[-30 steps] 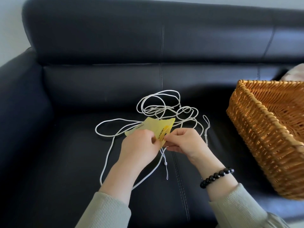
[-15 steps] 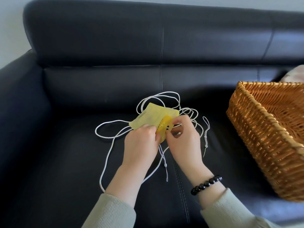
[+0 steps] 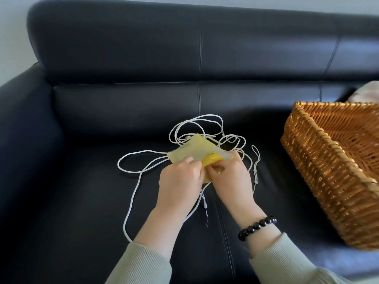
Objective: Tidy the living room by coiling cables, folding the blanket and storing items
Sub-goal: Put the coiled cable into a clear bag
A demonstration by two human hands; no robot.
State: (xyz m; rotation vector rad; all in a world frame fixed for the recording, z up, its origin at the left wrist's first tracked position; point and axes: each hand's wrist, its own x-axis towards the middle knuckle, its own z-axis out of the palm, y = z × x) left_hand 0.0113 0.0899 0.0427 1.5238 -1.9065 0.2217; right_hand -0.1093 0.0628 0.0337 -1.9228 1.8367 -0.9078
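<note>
Both hands meet above the seat of the black leather sofa (image 3: 82,201), knuckles up. The left hand (image 3: 180,177) and right hand (image 3: 231,177) each pinch the thin yellow plastic pouch (image 3: 192,150). The pouch's long axis runs left-right, its free corner pointing toward the backrest, over the tangled white cord (image 3: 147,150).

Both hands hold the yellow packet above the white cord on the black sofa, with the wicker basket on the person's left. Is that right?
Not quite: the wicker basket sits on the person's right, not the left, as the head view shows. The rest holds: the left hand and the right hand both hold the yellow packet above the white cord on the black sofa.
</note>
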